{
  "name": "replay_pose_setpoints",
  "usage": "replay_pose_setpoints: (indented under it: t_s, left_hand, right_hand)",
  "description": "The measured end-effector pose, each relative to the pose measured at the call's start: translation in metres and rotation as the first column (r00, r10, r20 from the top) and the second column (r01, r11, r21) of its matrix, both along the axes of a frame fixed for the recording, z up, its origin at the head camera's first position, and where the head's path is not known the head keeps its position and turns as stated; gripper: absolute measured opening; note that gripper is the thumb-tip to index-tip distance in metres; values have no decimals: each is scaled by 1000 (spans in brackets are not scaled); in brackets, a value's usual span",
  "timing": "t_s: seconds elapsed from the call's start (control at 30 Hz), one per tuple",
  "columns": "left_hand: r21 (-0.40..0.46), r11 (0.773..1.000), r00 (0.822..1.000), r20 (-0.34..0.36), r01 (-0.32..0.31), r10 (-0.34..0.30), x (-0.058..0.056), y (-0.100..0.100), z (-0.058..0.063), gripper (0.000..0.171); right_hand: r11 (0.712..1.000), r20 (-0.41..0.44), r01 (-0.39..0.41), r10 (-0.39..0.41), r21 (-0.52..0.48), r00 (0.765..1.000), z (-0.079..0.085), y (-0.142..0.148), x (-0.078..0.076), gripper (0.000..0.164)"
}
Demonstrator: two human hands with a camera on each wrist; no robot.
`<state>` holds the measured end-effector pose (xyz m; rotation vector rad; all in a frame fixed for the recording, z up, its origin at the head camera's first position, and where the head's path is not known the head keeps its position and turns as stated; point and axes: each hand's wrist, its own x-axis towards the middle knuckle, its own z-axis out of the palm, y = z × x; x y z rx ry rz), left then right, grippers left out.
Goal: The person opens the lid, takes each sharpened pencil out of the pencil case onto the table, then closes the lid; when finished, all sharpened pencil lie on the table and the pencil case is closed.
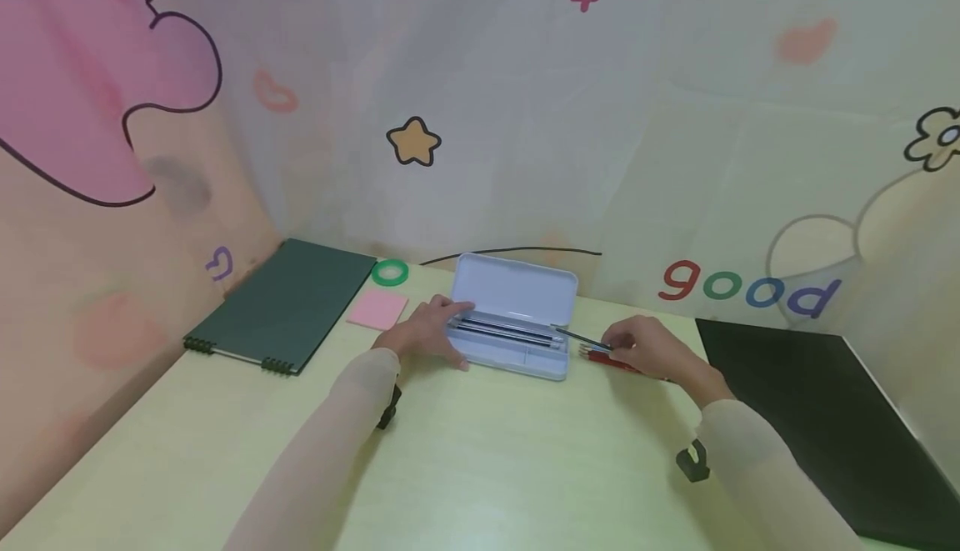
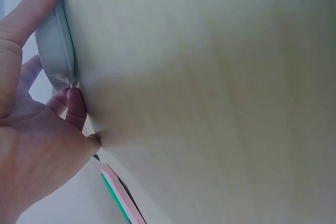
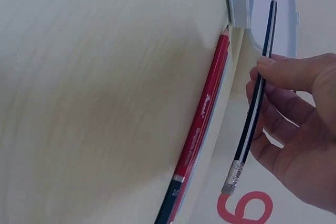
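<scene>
An open white pencil case lies on the table with its lid raised at the back. Striped pencils are in its long compartment. My left hand grips the case's left end, thumb at the front side and fingers toward the back. Between thumb and fingers my right hand pinches a black-and-white striped pencil. Its sharpened tip points at the case, overlapping the right end in the head view, and its eraser end points back. Red pencils lie on the table below this hand.
Left of the case are a pink sticky-note pad, a green tape roll and a dark green spiral notebook. A black flat board covers the table's right side. Behind the table hangs a printed cloth.
</scene>
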<state>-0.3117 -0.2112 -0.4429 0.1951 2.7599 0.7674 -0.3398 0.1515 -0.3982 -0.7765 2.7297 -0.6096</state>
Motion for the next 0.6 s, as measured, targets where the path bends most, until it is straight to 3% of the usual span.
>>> replay_pose_setpoints:
  t_s: [0.2,0.6]
  left_hand:
    - [-7,1000,1000,-7,13,-14,-1,0,0,101]
    - [4,1000,1000,-7,9,-9,-1,0,-1,101]
  right_hand:
    - [1000,10,-6,6,-6,1000,-4,14,6,18]
    - [999,-58,-20,22,33,998,-11,37,17,16]
